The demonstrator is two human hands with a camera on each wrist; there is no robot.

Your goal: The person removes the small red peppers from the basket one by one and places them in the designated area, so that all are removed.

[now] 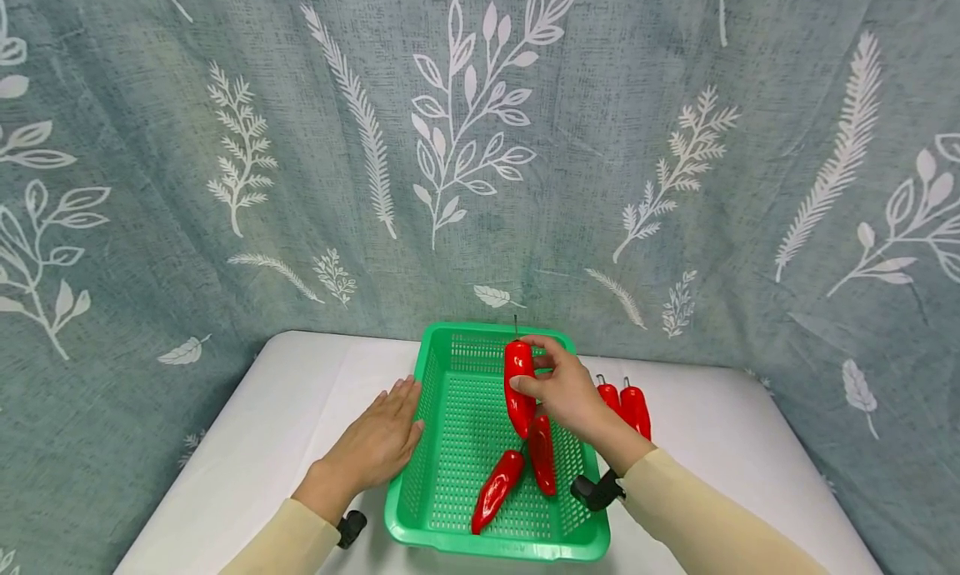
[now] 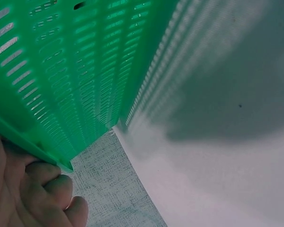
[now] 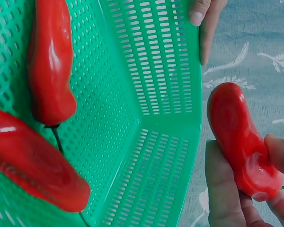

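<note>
My right hand [image 1: 566, 387] pinches a glossy red chili pepper [image 1: 518, 383] between thumb and fingers, its thin stem pointing up, over the green plastic basket [image 1: 498, 550]. In the right wrist view, this held chili pepper [image 3: 234, 127] appears beyond the basket's rim. Two more red chili peppers lie on the basket floor, one [image 1: 497, 492] slanting near the front and another [image 1: 542, 458] to its right. With fingers straight, my left hand [image 1: 378, 437] rests along the basket's left rim; the left wrist view shows that hand [image 2: 38, 196] against the slotted side wall.
Right of the basket, two red chili peppers [image 1: 635, 408] lie side by side on the white table [image 1: 705, 442], partly hidden by my right forearm. A grey-green curtain [image 1: 480, 183] with white leaf prints hangs behind the table. Each wrist wears a small black camera [image 1: 597, 492].
</note>
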